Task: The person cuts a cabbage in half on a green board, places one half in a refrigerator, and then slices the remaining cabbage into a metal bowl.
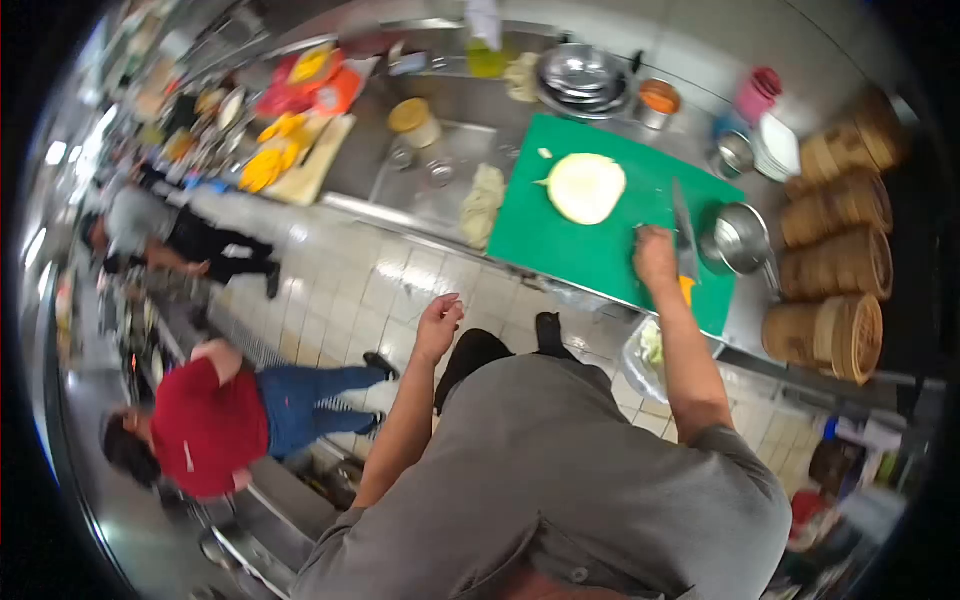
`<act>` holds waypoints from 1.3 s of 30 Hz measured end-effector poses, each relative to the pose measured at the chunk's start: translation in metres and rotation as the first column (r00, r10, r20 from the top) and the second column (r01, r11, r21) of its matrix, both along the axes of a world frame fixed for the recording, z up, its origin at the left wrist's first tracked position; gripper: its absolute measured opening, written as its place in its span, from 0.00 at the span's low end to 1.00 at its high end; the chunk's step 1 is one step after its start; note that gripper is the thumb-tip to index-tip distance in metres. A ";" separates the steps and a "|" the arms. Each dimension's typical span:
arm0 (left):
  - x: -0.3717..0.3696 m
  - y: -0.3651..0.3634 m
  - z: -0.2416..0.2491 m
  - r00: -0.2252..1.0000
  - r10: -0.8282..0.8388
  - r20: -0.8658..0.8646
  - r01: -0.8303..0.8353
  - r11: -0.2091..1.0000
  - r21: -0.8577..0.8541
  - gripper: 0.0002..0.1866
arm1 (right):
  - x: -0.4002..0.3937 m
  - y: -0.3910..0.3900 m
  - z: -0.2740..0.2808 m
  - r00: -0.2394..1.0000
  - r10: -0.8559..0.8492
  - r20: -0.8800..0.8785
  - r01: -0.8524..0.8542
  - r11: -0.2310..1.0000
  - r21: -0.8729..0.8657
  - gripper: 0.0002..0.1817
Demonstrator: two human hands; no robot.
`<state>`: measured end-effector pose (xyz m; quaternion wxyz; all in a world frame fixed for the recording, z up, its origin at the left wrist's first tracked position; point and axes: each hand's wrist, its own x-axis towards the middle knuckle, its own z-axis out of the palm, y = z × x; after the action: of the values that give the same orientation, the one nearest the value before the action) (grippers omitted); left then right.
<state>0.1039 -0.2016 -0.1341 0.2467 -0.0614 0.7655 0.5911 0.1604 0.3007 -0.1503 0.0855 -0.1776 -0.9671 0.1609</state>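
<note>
A pale tiled floor (350,285) runs left of the hands, glossy with reflected overhead light. Beyond the hands a long steel table (440,175) stretches along a grey wall (700,40), with a sunken sink (440,160) to the left of them. To the right of the hands stand stacked bamboo steamers (835,260). Far left, two other people work along a second steel counter (270,500), one in a red shirt (205,430).
</note>
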 end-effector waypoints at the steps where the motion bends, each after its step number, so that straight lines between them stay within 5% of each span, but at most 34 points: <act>1: -0.018 0.026 0.002 0.993 -0.111 0.037 0.109 0.992 0.066 0.24 | 0.000 -0.004 0.002 0.999 0.000 -0.044 0.000 1.000 -0.019 0.14; 3: -0.046 0.060 0.004 0.946 -0.309 0.096 0.289 0.940 0.183 0.27 | 0.008 -0.011 -0.003 0.998 -0.035 -0.051 0.033 0.999 -0.043 0.11; 6: -0.107 0.120 0.021 0.859 -0.452 0.239 0.330 0.847 0.416 0.35 | 0.036 -0.060 0.002 0.982 -0.184 0.051 0.188 0.978 -0.084 0.07; 9: -0.163 0.190 0.011 0.870 -0.407 0.277 0.290 0.878 0.381 0.41 | 0.068 -0.083 0.014 0.961 -0.278 0.010 0.278 0.958 -0.068 0.05; 12: -0.189 0.232 0.030 0.941 -0.339 -0.027 0.339 0.931 0.137 0.47 | 0.124 -0.111 0.029 0.910 -0.402 -0.098 0.395 0.915 -0.086 0.04; 15: -0.210 0.248 0.022 0.842 -0.517 -0.155 0.525 0.851 0.013 0.49 | 0.212 -0.111 0.019 0.745 -0.667 -0.020 0.666 0.745 -0.033 0.12; 17: -0.209 0.258 0.014 0.801 -0.577 -0.158 0.592 0.804 0.064 0.45 | 0.239 -0.115 0.032 0.692 -0.710 -0.133 0.719 0.658 0.223 0.22; 19: -0.203 0.263 -0.005 0.762 -0.611 -0.214 0.642 0.757 0.125 0.43 | 0.221 -0.113 0.048 0.505 -0.863 0.000 0.839 0.491 -0.235 0.20; 21: -0.179 0.263 0.016 0.784 -0.567 -0.253 0.600 0.797 0.072 0.42 | 0.167 -0.105 0.063 0.546 -0.833 0.090 0.550 0.275 -0.789 0.25; 24: -0.158 0.264 0.022 0.746 -0.586 -0.315 0.643 0.757 0.116 0.43 | 0.061 -0.101 0.084 0.743 -0.669 -0.028 0.183 0.244 -0.952 0.41; 28: -0.149 0.264 -0.008 0.658 -0.653 -0.375 0.745 0.638 0.195 0.44 | -0.019 -0.074 0.053 0.806 -0.581 -0.112 -0.026 0.154 -0.988 0.50; 30: -0.136 0.254 0.002 0.650 -0.678 -0.343 0.757 0.617 0.215 0.44 | -0.023 -0.073 0.048 0.884 -0.449 -0.133 -0.043 0.205 -0.978 0.49; 33: -0.122 0.250 0.041 0.751 -0.659 0.035 0.528 0.631 0.568 0.43 | -0.021 -0.076 0.035 0.881 -0.442 -0.166 0.001 0.352 -0.936 0.46; 36: -0.120 0.269 0.059 0.824 -0.566 0.036 0.455 0.698 0.553 0.45 | -0.023 -0.070 0.049 0.835 -0.494 -0.240 0.079 0.540 -0.838 0.45; 38: -0.121 0.289 0.070 0.895 -0.418 0.153 0.331 0.855 0.400 0.47 | -0.028 -0.069 0.066 0.803 -0.525 -0.281 0.157 0.642 -0.750 0.45; 39: -0.120 0.298 0.076 0.921 -0.336 0.198 0.265 0.911 0.317 0.48 | -0.031 -0.073 0.068 0.818 -0.452 -0.356 0.191 0.797 -0.573 0.45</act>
<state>-0.0160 0.0967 -0.0583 0.4354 0.0205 0.6361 0.6367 0.1298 0.2274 -0.0825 0.2965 -0.3155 -0.7906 0.4331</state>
